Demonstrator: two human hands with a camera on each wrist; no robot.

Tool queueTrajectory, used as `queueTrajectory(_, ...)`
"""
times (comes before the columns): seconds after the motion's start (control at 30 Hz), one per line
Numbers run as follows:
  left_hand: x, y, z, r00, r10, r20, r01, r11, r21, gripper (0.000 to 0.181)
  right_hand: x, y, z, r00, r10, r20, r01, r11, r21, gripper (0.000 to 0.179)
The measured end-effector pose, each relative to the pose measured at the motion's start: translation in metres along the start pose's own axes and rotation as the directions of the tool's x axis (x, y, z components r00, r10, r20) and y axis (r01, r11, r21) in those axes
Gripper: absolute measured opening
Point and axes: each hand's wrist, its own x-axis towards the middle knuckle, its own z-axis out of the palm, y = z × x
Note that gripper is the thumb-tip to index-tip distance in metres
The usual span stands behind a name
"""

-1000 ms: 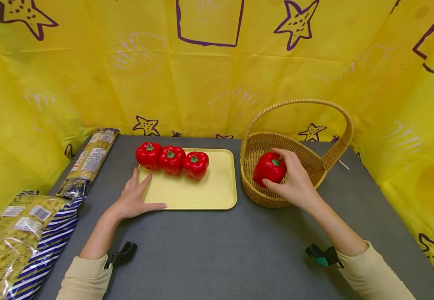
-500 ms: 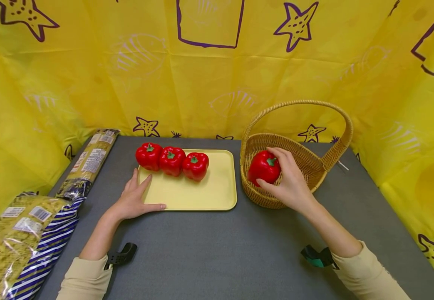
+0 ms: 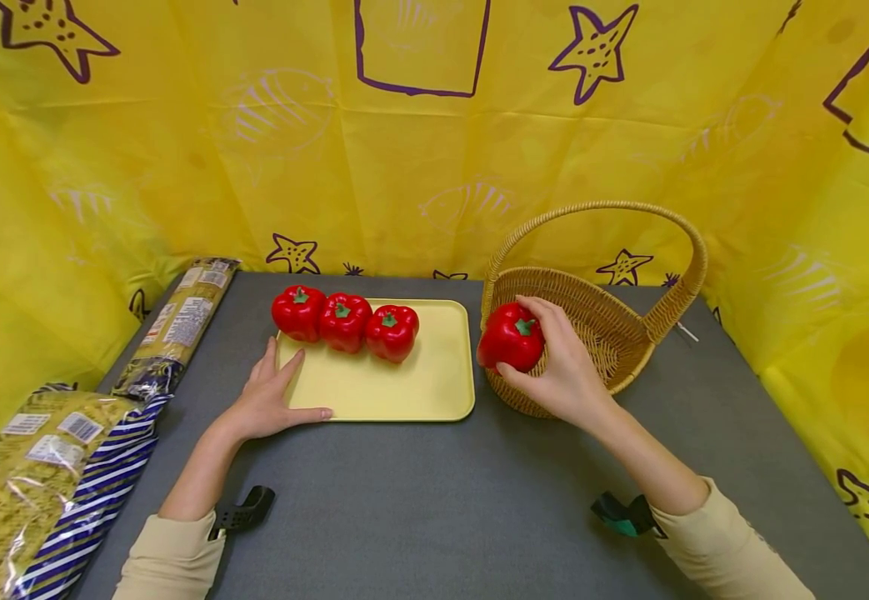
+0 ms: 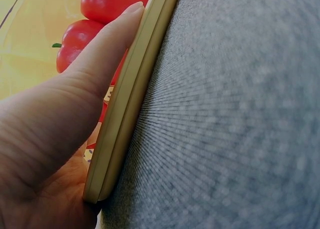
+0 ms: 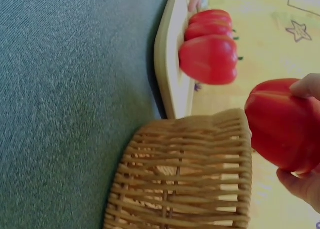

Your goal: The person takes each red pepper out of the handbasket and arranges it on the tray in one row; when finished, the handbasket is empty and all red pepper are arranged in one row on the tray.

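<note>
My right hand grips a red bell pepper with a green stem, thumb in front and fingers behind. In the right wrist view this bell pepper is up at the rim of the wicker basket. The basket's tall hooped handle rises behind my hand. My left hand is spread around the near left corner of a pale yellow tray, thumb along the front rim. Three more red bell peppers stand in a row at the tray's back left, the rightmost pepper nearest the middle.
Two pasta packs lie at the left: a big bag in front and a long narrow pack behind. A yellow patterned cloth hangs around the grey table. A thin white stick shows right of the basket.
My right hand has carried the bell pepper leftward, from over the basket's middle to its left rim. The left hand, the tray and its row of peppers have stayed put.
</note>
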Motion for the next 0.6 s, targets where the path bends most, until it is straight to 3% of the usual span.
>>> queueTrajectory(0.6, -0.001, 0.000, 0.000, 1.000, 0.001, 0.004, -0.001, 1.000, -0.007, 0.114, 0.008, -0.009, 0.023, 0.996, -0.069, 0.055, 0.066, 0.997, 0.044, 0.084)
